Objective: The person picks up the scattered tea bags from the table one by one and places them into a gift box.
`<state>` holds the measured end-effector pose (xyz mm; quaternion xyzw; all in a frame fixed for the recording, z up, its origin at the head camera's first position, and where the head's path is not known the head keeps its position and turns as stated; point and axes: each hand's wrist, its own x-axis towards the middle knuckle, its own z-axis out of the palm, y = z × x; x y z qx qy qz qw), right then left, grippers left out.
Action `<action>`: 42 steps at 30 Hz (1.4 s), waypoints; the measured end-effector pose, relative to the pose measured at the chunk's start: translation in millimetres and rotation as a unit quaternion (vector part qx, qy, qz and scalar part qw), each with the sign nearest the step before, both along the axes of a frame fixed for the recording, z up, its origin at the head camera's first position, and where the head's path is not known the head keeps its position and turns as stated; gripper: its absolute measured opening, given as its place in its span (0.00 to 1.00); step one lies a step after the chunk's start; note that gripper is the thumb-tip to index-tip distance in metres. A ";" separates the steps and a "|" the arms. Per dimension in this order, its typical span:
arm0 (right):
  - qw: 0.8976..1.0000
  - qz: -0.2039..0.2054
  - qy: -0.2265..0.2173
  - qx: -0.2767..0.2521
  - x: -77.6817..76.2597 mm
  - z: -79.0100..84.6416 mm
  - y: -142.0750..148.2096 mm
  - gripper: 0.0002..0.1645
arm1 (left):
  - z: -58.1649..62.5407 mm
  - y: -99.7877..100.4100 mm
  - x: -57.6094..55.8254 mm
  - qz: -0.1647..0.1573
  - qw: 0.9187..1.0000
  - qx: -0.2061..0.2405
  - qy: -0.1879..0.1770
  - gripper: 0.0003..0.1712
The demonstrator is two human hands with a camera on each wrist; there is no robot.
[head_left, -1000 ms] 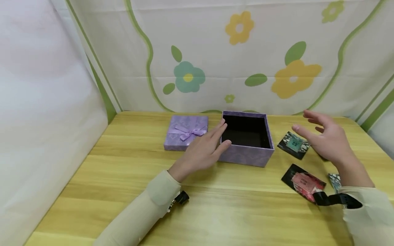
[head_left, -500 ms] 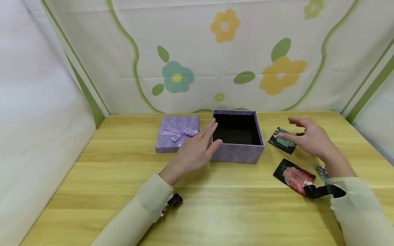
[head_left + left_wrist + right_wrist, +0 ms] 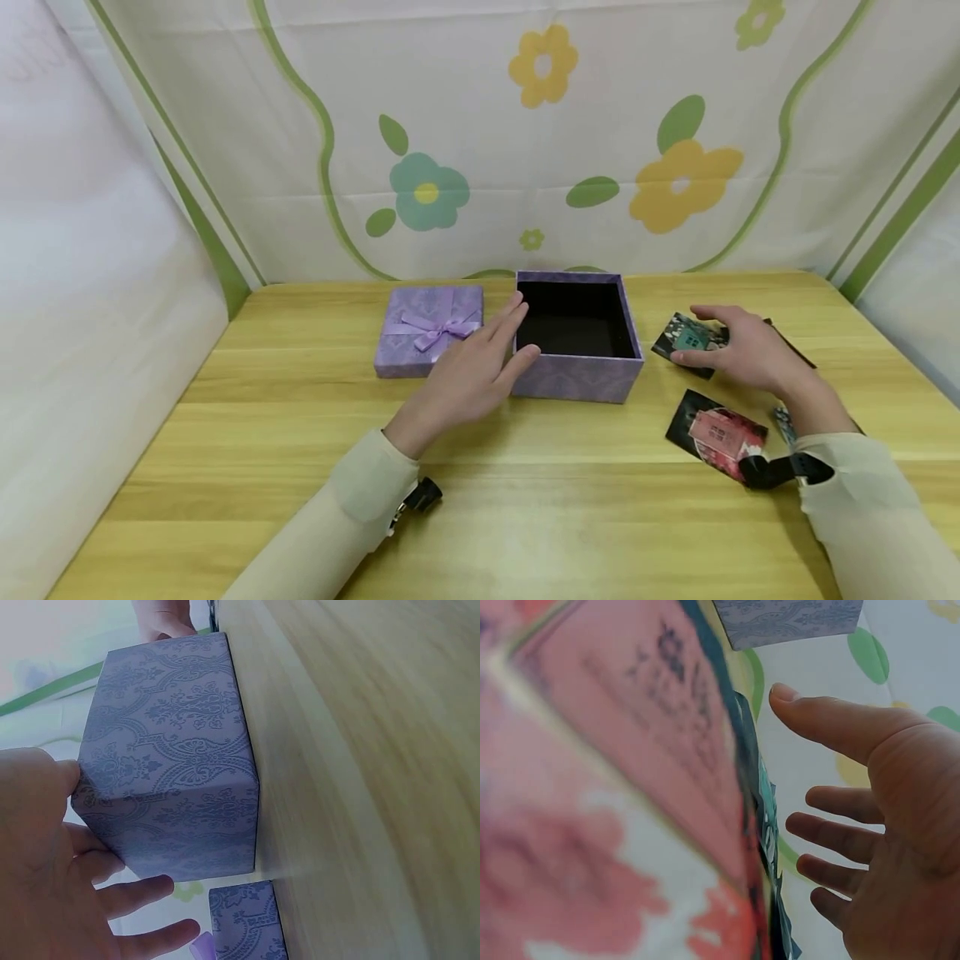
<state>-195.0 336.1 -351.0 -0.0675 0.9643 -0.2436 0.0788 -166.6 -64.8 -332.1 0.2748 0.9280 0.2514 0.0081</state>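
A purple patterned box stands lidless on the wooden table, its black inside showing. My left hand lies along its left side with fingers extended; in the left wrist view the thumb is at the rim and the fingers lie beside the wall. On the right, a dark packet with a green label lies flat, and my right hand hovers over its right part, thumb and fingers spread apart. Nothing is held between them in the right wrist view. A red and black packet lies nearer, beside the right wrist.
The purple lid with a ribbon bow lies left of the box. Another dark packet shows behind the right hand, and a patterned packet is mostly hidden by the right wrist. A white flowered cloth hangs behind the table.
My right hand has come down and left over the green-labelled packet. The left hand has stayed at the box's left side. The head view has shifted a little to the right.
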 end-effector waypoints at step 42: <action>0.999 0.025 -0.004 0.025 3.5 -0.9 -5.8 0.60 | 2.6 0.2 1.9 -0.003 1.000 -0.007 0.006 0.41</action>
